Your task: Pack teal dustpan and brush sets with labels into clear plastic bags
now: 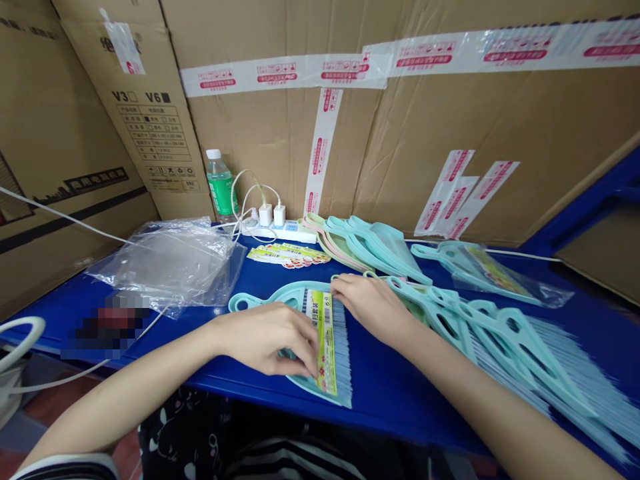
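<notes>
A light-green dustpan (295,288) with a blue-bristled brush (343,347) in it lies in front of me on the blue table. A yellow-green printed label card (327,340) rests lengthwise over the brush. My left hand (273,337) reaches across the pan, its fingers curled together at the card's left edge near the lower end. At the top right corner of the pan, beside the card's upper end, my right hand (373,303) has its fingertips bent and pressed together on the rim. Part of the pan is hidden under my left hand.
Several green brushes (500,340) lie at right, with stacked dustpans (370,243) behind. A bagged set (480,270) sits far right. Label cards (287,255), a power strip (300,233), a bottle (221,187) and clear plastic bags (175,260) stand or lie farther back, before cardboard boxes (270,127).
</notes>
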Motion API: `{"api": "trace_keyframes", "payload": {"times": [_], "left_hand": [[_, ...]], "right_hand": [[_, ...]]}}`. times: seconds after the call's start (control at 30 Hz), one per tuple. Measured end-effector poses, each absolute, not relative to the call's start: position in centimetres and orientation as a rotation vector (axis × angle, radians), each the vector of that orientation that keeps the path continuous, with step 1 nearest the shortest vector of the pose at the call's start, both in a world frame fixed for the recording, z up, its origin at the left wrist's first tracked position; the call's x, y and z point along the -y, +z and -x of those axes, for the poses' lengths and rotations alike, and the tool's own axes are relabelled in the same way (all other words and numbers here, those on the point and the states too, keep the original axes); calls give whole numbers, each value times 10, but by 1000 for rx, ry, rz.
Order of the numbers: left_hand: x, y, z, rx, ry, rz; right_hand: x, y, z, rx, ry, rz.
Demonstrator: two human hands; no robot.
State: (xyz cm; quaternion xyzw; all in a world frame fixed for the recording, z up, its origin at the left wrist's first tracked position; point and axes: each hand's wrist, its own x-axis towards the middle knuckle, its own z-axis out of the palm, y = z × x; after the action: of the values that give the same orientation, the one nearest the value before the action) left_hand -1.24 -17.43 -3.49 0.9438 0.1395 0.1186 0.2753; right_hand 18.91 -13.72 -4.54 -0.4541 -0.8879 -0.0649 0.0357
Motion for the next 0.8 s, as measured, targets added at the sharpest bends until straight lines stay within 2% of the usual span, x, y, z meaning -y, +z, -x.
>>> {"api": "trace_keyframes", "payload": {"times": [0.6,0.8], "left_hand": [[172,-34,15,-351,309,-2611],[171,-36,15,-529,344,-2780]], "right_hand": [[140,-35,-193,2754,-141,1548],[142,-35,-190,2728,-133,1600]]}}
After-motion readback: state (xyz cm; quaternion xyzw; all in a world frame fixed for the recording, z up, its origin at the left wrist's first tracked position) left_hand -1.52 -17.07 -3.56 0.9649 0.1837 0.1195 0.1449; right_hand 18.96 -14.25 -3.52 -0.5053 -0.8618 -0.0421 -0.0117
